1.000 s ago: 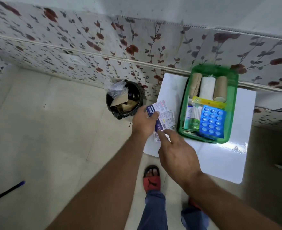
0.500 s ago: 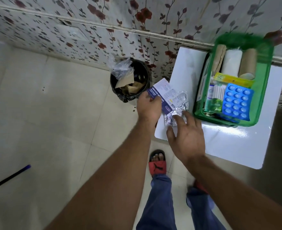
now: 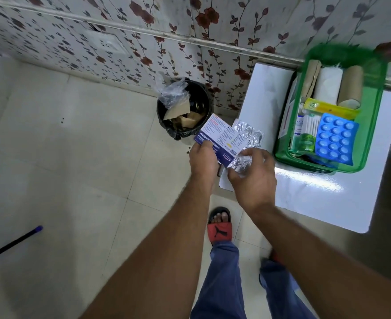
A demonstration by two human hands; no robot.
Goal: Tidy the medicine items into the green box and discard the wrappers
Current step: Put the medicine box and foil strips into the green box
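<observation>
My left hand [image 3: 202,161] grips a flattened blue-and-white dressing carton wrapper [image 3: 220,137], held just off the left edge of the white table [image 3: 323,199]. My right hand [image 3: 253,176] pinches a crumpled silver foil wrapper [image 3: 247,139] that lies against the carton. The green box [image 3: 374,125] stands on the table to the right, holding rolls of bandage, a blue blister pack [image 3: 336,139], a yellow pack and a small bottle. A black bin [image 3: 185,111] sits on the floor beyond my left hand, with cardboard scraps and clear plastic inside.
The flower-patterned wall [image 3: 190,31] runs behind the bin and the table. A dark stick with a blue tip [image 3: 12,244] lies on the tiled floor at the left. My feet, one in a red sandal [image 3: 220,229], stand beside the table.
My right hand has closed its fingers on the foil wrapper. Both hands and the wrappers sit a little nearer the bin; the view has shifted left and down.
</observation>
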